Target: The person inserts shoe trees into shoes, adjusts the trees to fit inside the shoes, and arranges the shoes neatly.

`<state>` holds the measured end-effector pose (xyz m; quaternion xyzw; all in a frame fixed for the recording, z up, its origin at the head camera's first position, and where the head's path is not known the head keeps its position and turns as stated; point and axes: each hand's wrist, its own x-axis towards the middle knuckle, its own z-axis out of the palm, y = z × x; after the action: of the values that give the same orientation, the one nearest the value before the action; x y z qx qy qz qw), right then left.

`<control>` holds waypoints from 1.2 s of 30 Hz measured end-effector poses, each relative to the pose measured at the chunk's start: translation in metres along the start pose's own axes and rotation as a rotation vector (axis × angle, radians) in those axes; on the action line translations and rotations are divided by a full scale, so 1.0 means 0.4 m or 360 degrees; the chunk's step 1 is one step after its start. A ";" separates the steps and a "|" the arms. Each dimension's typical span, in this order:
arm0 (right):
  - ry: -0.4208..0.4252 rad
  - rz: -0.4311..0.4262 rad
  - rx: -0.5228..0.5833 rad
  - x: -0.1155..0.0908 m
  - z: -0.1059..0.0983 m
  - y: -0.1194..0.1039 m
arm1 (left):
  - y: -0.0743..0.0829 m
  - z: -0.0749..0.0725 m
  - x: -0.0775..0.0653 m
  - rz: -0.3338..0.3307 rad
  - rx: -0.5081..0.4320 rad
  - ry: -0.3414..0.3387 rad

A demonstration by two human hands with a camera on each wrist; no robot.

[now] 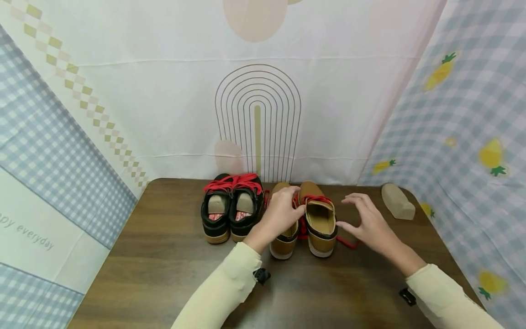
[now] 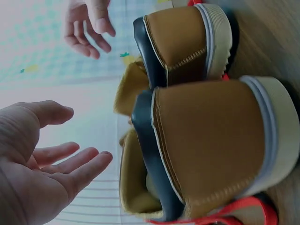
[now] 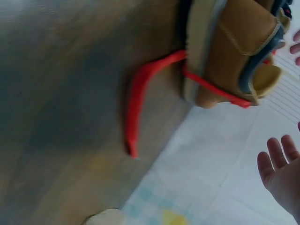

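Two brown shoes with red laces stand side by side on the table, heels toward me. My left hand [image 1: 281, 206] hovers over the left brown shoe [image 1: 282, 246] and hides much of it; its fingers are spread and hold nothing in the left wrist view. Just right of the right brown shoe [image 1: 322, 243], my right hand [image 1: 367, 225] is held with fingers loosely bent and thumb apart, gripping nothing. Inside the left brown shoe a pale shape shows dimly in the left wrist view. A loose red lace [image 3: 136, 103] trails onto the table beside the right shoe.
A pair of black shoes [image 1: 216, 225] with red laces and beige inserts [image 1: 244, 202] stands to the left. Another beige insert [image 1: 396, 202] lies at the table's back right corner. Patterned cloth hangs behind the wooden table [image 1: 164, 265] and along its sides.
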<state>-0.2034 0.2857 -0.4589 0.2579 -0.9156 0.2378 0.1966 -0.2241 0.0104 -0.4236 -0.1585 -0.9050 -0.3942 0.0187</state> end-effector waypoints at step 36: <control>0.0021 0.0634 -0.0038 -0.079 -0.070 0.324 | 0.067 0.101 0.061 -0.0251 0.0030 -0.0229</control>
<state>-0.2451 0.4104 -0.4948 0.0678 -0.9499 0.2628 0.1547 -0.2354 0.0631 -0.4286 -0.1146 -0.9174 -0.3734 -0.0760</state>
